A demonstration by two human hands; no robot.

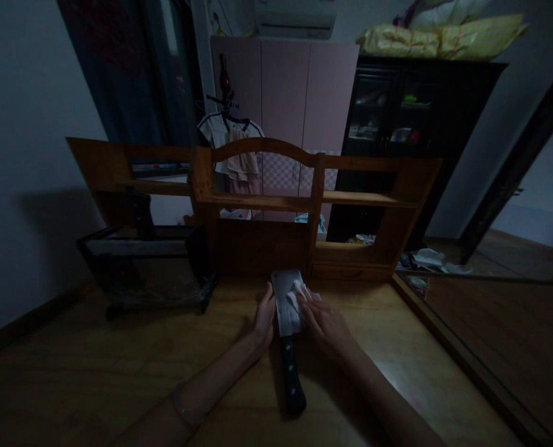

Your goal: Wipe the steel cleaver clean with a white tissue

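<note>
A cleaver (284,298) lies flat on the wooden desk (118,360), its broad steel blade pointing away from me and its black handle (292,375) toward me. My left hand (264,318) rests against the blade's left edge, fingers together and stretched along it. My right hand (324,323) presses a crumpled white tissue (299,293) onto the right side of the blade, fingers closed over the tissue.
A wooden shelf unit (258,205) stands at the desk's back edge. A glass tank in a dark frame (146,261) sits at the back left. The desk's right edge (444,335) drops to the floor. Wardrobes stand behind. The room is dim.
</note>
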